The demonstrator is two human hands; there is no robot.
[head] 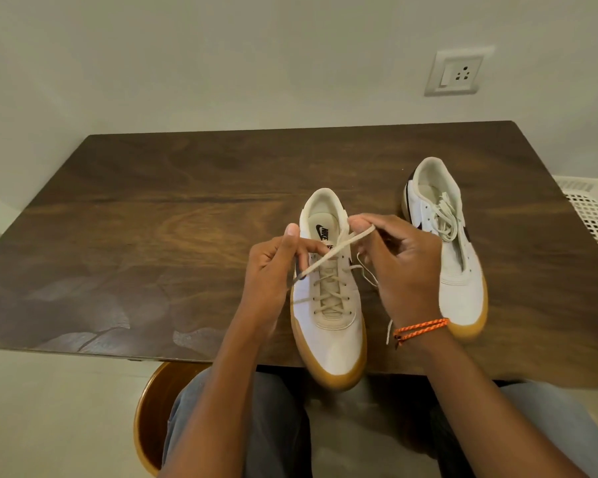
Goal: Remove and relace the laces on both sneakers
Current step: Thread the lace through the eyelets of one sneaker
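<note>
- Near sneaker: white upper, gum sole, toe over the table's front edge toward me, heel away; set square between my hands so both sides of the eyelets are in reach; lower rows laced, top appears loose
- Lace: one length drawn taut across the sneaker's tongue, from my left hand up to my right; a second end trails off to the right of the shoe
- Left hand: fingers curled, pinching the lower stretch of lace; I judge it steadies the line
- Right hand: thumb and forefinger pinch the upper end of the lace near its tip; orange cord bracelet at the wrist
- Far sneaker: to the right, just beside my right hand, laces bunched loosely at the tongue; it crowds the right hand's room to pull outward
- Table: dark wood
- White basket: off the right edge
- Wall socket: behind, well apart
</note>
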